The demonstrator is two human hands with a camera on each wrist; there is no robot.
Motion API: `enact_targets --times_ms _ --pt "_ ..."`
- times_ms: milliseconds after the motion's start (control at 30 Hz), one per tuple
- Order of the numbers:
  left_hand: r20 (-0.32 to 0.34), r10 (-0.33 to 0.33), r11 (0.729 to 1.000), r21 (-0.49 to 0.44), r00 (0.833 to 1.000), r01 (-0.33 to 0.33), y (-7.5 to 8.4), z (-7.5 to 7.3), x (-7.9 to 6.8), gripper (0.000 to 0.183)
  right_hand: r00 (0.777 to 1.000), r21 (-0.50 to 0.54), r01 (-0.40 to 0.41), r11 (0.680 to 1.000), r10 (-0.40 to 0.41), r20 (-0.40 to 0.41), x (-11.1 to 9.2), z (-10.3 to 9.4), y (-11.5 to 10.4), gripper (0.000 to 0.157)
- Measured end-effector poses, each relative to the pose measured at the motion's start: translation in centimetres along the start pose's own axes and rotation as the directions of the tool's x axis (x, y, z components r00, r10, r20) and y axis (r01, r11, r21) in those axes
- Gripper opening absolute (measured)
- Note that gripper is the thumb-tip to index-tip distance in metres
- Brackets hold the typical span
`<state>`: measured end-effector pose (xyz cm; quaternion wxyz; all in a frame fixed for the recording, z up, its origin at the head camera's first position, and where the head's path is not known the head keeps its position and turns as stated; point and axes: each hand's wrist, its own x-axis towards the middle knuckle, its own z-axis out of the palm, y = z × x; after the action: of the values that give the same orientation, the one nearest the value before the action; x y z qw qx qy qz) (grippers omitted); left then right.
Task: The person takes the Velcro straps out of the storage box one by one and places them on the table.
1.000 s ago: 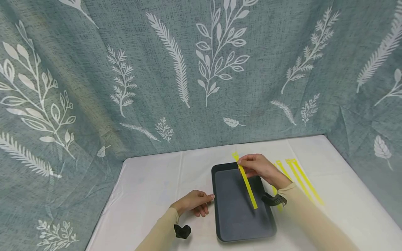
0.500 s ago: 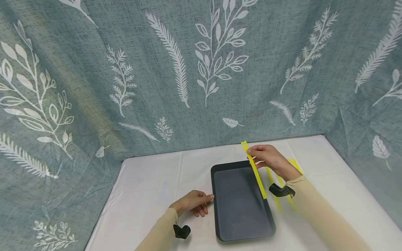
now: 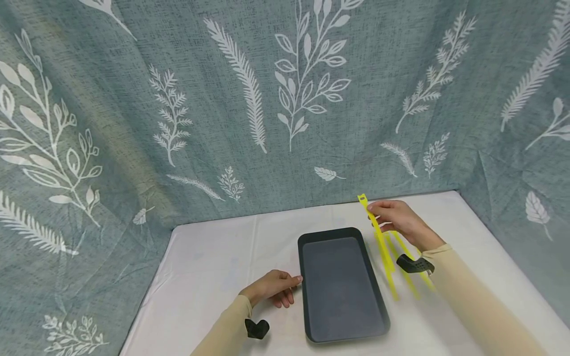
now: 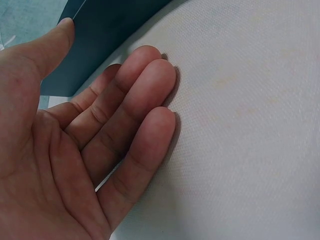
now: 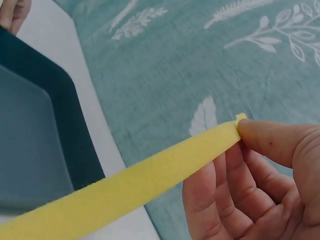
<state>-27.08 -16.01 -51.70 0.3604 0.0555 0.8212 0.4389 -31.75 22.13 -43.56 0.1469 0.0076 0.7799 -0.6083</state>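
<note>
A yellow hook-and-loop cable tie [image 3: 374, 222] with a slotted head hangs from my right hand [image 3: 403, 220], which pinches it near the head between thumb and fingers. In the right wrist view the tie [image 5: 145, 182] runs down to the lower left, its other end out of frame. It is held beyond the right long side of a dark grey rectangular tray [image 3: 343, 291]. My left hand [image 3: 273, 288] lies at the tray's left side, thumb at the rim. In the left wrist view its fingers [image 4: 150, 85] are loosely bent over the cloth, holding nothing.
More yellow cable ties [image 3: 410, 284] lie on the white-covered table [image 3: 222, 277] right of the tray, partly hidden by my right hand and forearm. A blue-green leaf-patterned curtain [image 3: 249, 178] rises behind the table and at both sides.
My right hand has carried the cable tie from over the tray to the right and away from me, past the tray's right rim. The left hand has stayed in place.
</note>
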Motion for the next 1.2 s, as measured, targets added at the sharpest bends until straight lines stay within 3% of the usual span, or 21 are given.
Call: enact_targets --times_ms 1000,1200 --pt "0.025 0.003 1.0 -0.026 1.0 -0.002 0.0 -0.2 0.2 0.053 0.99 -0.172 -0.098 0.98 0.079 -0.118 -1.4 -8.8 3.8 0.066" --pt "0.023 0.003 1.0 -0.024 1.0 -0.003 0.1 -0.2 0.1 0.052 0.99 -0.199 -0.113 0.974 0.093 -0.107 -1.7 -10.5 4.8 0.069"
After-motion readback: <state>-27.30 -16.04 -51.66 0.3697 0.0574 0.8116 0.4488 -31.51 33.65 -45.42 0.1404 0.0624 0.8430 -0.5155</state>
